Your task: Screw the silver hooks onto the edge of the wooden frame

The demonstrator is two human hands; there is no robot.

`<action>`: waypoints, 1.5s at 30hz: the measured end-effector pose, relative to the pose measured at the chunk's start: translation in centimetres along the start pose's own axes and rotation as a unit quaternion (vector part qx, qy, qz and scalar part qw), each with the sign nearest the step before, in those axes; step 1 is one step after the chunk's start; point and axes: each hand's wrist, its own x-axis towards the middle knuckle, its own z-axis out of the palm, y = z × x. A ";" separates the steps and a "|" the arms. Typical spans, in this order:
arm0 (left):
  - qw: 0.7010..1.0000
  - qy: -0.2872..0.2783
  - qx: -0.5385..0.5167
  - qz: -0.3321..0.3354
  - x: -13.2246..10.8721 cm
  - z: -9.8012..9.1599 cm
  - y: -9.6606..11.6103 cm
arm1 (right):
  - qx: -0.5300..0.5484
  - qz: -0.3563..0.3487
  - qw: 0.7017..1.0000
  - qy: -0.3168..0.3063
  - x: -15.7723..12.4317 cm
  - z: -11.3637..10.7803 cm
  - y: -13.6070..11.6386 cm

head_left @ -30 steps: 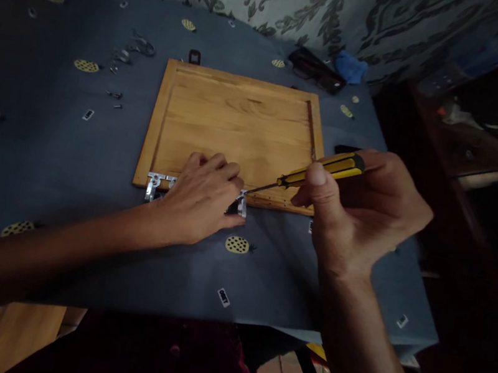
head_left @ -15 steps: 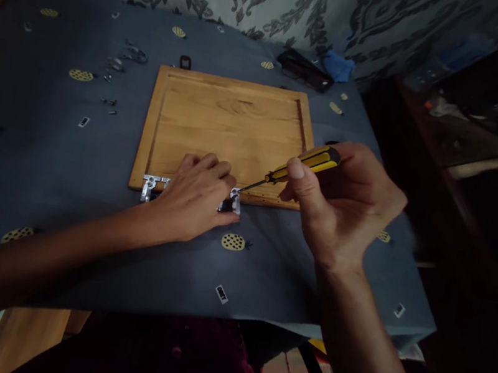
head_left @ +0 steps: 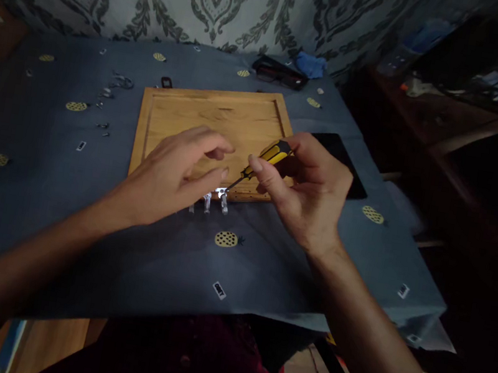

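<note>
The pineapple-print tablecloth (head_left: 269, 297) bears a wooden panel (head_left: 190, 111) under our left hand (head_left: 175, 172), which looks empty, thumb and fingers parted. Our right hand (head_left: 316, 197) grips a yellow-black screwdriver (head_left: 266, 159), tip at the metal hinge (head_left: 222, 193) between our hands.

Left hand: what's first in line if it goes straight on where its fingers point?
Probably the yellow-and-black screwdriver, or the right hand gripping it; depth is unclear from this one view.
</note>
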 end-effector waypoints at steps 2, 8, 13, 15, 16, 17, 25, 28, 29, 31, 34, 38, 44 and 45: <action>0.998 0.047 -0.042 0.024 0.6 -0.6 1.3 | -0.007 -0.012 1.000 -0.003 0.1 0.0 -0.1; 0.992 0.089 -0.057 0.064 1.9 0.0 3.7 | -0.021 -0.026 0.999 -0.027 0.1 0.0 -0.9; 0.992 0.096 -0.011 0.080 2.2 0.1 3.8 | 0.019 -0.018 0.999 -0.024 0.1 -0.2 -0.7; 0.993 0.091 0.009 0.080 2.1 0.0 3.9 | 0.052 -0.011 0.997 -0.055 -0.1 -0.5 -0.1; 0.993 0.089 0.019 0.074 2.0 -0.1 4.0 | 0.062 -0.007 0.995 -0.079 -0.2 -0.8 0.3; 0.994 0.088 0.027 0.066 2.0 -0.2 3.9 | 0.064 -0.001 0.992 -0.106 -0.3 -1.0 0.8; 0.990 0.126 0.032 0.056 2.0 -0.4 3.5 | -0.038 -0.051 0.960 -0.271 -2.6 -0.9 4.3; 0.990 0.121 0.043 0.053 2.0 -0.6 3.7 | -0.053 -0.052 0.958 -0.276 -2.9 -0.4 4.7; 0.990 0.119 0.048 0.050 2.0 -0.6 3.8 | -0.057 -0.052 0.957 -0.278 -2.9 -0.3 4.7; 0.990 0.118 0.057 0.052 1.9 -0.8 3.9 | -0.058 -0.050 0.957 -0.281 -3.0 -0.2 4.7; 0.990 0.111 0.070 0.053 1.8 -0.9 3.9 | -0.051 -0.041 0.956 -0.285 -3.0 -0.2 4.8; 0.989 0.109 0.083 0.050 1.7 -1.0 4.0 | -0.044 -0.038 0.955 -0.291 -3.0 -0.2 5.0; 0.992 0.088 0.084 0.028 1.5 -1.4 3.8 | -0.057 -0.042 0.954 -0.290 -3.0 -0.2 5.3; 0.994 0.081 0.075 0.013 1.4 -1.4 3.6 | -0.061 -0.041 0.954 -0.291 -2.9 -0.2 5.3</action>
